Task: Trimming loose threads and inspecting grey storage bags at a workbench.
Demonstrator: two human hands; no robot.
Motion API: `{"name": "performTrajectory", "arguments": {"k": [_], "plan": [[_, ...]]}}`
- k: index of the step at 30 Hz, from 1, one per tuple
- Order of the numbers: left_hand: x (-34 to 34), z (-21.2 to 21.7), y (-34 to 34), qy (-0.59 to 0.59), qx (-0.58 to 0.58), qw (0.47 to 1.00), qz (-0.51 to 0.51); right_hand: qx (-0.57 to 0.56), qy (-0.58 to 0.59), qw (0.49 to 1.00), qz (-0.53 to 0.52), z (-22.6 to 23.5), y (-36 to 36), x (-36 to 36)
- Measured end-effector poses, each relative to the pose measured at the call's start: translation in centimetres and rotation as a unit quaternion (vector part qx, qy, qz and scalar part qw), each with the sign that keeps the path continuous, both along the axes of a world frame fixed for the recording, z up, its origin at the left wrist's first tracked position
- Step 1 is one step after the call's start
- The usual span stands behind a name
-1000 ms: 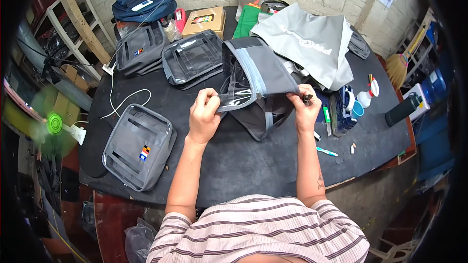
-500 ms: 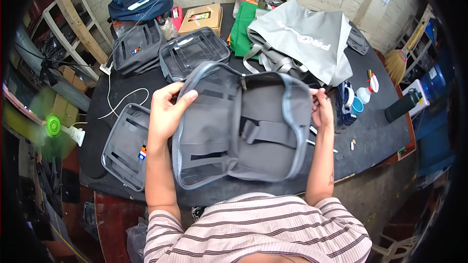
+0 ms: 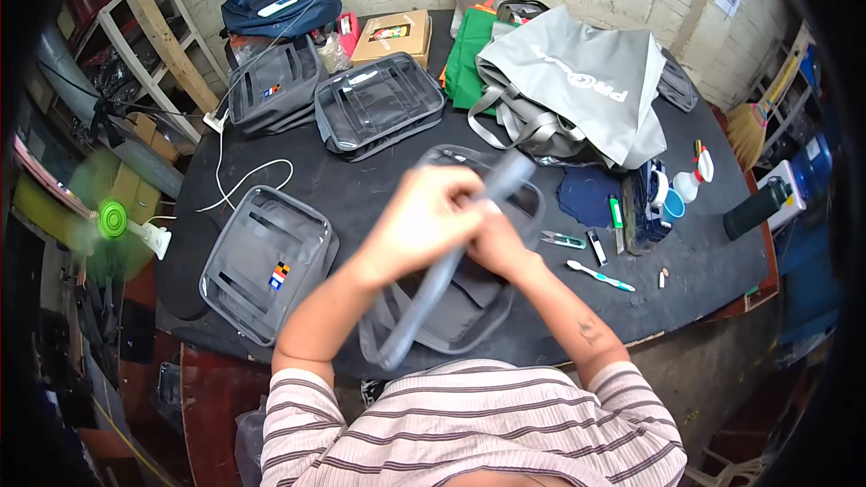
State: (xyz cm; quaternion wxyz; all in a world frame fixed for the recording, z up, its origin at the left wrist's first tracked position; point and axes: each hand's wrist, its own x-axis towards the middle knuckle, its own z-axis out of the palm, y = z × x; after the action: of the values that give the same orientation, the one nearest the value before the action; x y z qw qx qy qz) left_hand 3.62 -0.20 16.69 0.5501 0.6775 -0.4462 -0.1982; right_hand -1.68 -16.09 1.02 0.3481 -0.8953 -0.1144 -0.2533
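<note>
Ref = big gray tote bag (image 3: 577,90) on the black table (image 3: 361,189); sides are as the wearer sees them.

Open gray case (image 3: 460,311): wearer's side of the tote and left of it, lying on the table. One panel is tilted up, its pale rim (image 3: 417,311) running diagonally, motion-blurred.

Left hand (image 3: 424,221): fingers bent in, at the upper part of that rim. Blurred; can't tell if it's clamped on the rim.
Right hand (image 3: 505,243): just beside the left hand, also at the raised panel, fingers partly hidden behind the left. Can't tell if it's gripping. In this view the hands overlap; contact between them unclear.

Left of tote: clear-top case (image 3: 379,104); farther left, a gray case with a flag patch (image 3: 273,90). Second patched case (image 3: 268,263): left of tote, toward the wearer. Green cloth (image 3: 467,50) just beside the tote's left edge. Cardboard box (image 3: 394,39) and navy bag (image 3: 280,2) left of the tote, box nearer.

Wearer's side of tote: navy fabric (image 3: 585,197), snips (image 3: 564,240), green cutter (image 3: 617,214), toothbrush (image 3: 600,276).

Right of tote, toward wearer: spray bottle (image 3: 691,179), blue cup (image 3: 674,206), dark tumbler (image 3: 756,209).
</note>
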Motion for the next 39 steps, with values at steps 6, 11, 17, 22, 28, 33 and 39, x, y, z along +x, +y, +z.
{"name": "performTrajectory", "arguments": {"k": [6, 11, 17, 22, 28, 33, 39], "plan": [[-0.3, 1.2, -0.4, -0.146, -0.042, 0.988, -0.012, -0.017, -0.026, 0.991, -0.127, -3.4, -1.4, 4.5], [9.9, -5.4, 1.7, 0.211, -0.020, 0.976, -0.053, -0.112, -0.170, 0.966, -0.158, 6.1, 3.7, 0.3], [7.5, -6.4, 0.6, 0.313, -0.062, 0.937, -0.144, 0.062, -0.112, 0.983, -0.130, 0.4, 0.8, 2.0], [8.6, -7.8, 2.5, 0.380, -0.016, 0.909, -0.172, -0.065, -0.132, 0.962, -0.232, 4.4, 2.4, 1.7], [8.5, -9.0, 2.6, 0.239, 0.083, 0.964, -0.081, -0.028, -0.129, 0.981, -0.144, 2.4, 2.1, 1.5], [0.8, -2.3, 2.9, -0.373, 0.038, 0.899, 0.225, -0.001, 0.021, 0.961, -0.276, 0.3, 0.9, 0.9], [-10.4, -7.3, 2.2, -0.385, 0.170, 0.907, -0.009, -0.112, -0.084, 0.933, -0.332, -1.2, -1.3, 1.5]]}}
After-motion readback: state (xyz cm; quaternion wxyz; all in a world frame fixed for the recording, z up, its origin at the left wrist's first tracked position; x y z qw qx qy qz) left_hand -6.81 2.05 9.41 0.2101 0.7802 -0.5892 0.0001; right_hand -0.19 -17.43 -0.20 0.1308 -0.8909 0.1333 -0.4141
